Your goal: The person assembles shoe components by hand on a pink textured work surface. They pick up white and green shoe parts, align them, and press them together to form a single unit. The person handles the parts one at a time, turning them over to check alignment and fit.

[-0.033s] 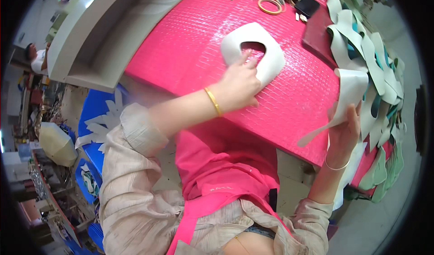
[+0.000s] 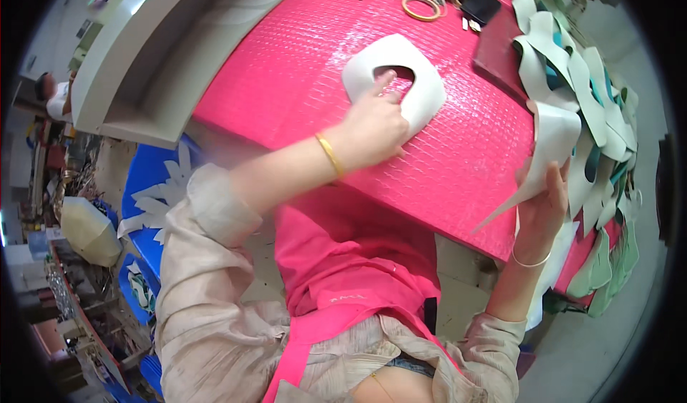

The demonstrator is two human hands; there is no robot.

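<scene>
Landmark: a large pink textured sheet spread over the worktable.
Left hand: the left hand rests on a white cut-out piece, forefinger stretched out to the edge of its hole, the other fingers curled.
White piece: lies flat near the middle of the pink sheet, with a hole at its centre.
Right hand: the right hand is at the sheet's right edge, fingers closed on a white pointed piece, lifted off the sheet.
Pile: more pale and green cut pieces are heaped just right of the sheet.
Far edge: a tan ring and a dark case.
</scene>
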